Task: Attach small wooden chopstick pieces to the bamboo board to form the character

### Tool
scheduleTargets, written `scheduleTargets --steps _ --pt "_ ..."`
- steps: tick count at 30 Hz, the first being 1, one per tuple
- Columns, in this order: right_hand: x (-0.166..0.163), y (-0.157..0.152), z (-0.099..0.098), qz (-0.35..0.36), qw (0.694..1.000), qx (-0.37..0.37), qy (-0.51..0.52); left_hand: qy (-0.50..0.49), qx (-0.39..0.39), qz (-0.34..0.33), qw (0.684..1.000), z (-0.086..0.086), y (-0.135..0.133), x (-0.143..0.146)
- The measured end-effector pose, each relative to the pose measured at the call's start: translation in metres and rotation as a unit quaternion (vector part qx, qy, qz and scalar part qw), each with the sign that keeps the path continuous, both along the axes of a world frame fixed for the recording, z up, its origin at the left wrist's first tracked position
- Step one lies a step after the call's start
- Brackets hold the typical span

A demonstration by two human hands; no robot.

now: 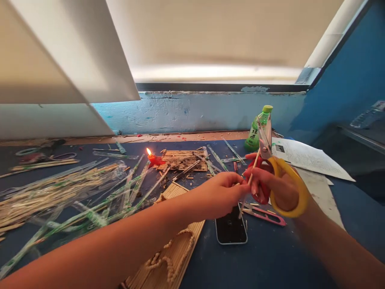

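My right hand [270,182] is closed round scissors [266,147] with a yellow and a red handle loop. Their blades point up and stand slightly apart. A thin wooden stick [254,165] slants downward between my hands, and my right fingers press against it too. My left hand [230,188] pinches at the stick from the left; its fingertips are partly hidden. Under my hands lies a dark-screened phone [231,231]. Below my left forearm, a panel of sticks laid side by side [183,257] carries curved rows of small beige pieces.
A lit red candle [155,159] burns beside a smaller, charred stick panel [180,156]. Loose sticks and plastic wrappers [90,212] cover the left. A pink-handled cutter [267,215] lies right of the phone. Behind are a green bottle [252,138] and papers [313,160].
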State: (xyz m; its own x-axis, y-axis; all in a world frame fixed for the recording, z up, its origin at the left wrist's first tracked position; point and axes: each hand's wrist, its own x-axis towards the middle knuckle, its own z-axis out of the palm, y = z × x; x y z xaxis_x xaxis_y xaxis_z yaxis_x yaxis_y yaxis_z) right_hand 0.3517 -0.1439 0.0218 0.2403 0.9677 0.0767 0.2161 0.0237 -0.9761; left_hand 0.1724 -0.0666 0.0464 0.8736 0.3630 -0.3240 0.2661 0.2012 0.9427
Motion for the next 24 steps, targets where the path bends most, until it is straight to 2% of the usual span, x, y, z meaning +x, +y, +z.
scheduleTargets --steps 2,7,13,18,24 --pt "0.015 0.000 0.008 -0.034 0.999 0.016 -0.037 0.014 0.049 0.001 0.999 -0.007 -0.003 0.028" --pt "0.050 -0.006 0.021 -0.165 0.968 0.062 -0.180 0.045 0.055 0.022 0.997 -0.031 -0.006 0.080" --pt "0.072 -0.006 0.018 -0.188 0.968 0.072 -0.148 0.075 0.145 -0.009 0.987 -0.062 -0.004 0.115" --pt "0.072 -0.010 0.020 -0.198 0.962 0.071 -0.173 0.058 0.223 -0.021 0.973 -0.061 -0.006 0.131" --pt "0.078 -0.015 0.024 -0.225 0.949 0.100 -0.199 0.019 0.247 -0.029 0.968 -0.059 -0.016 0.147"
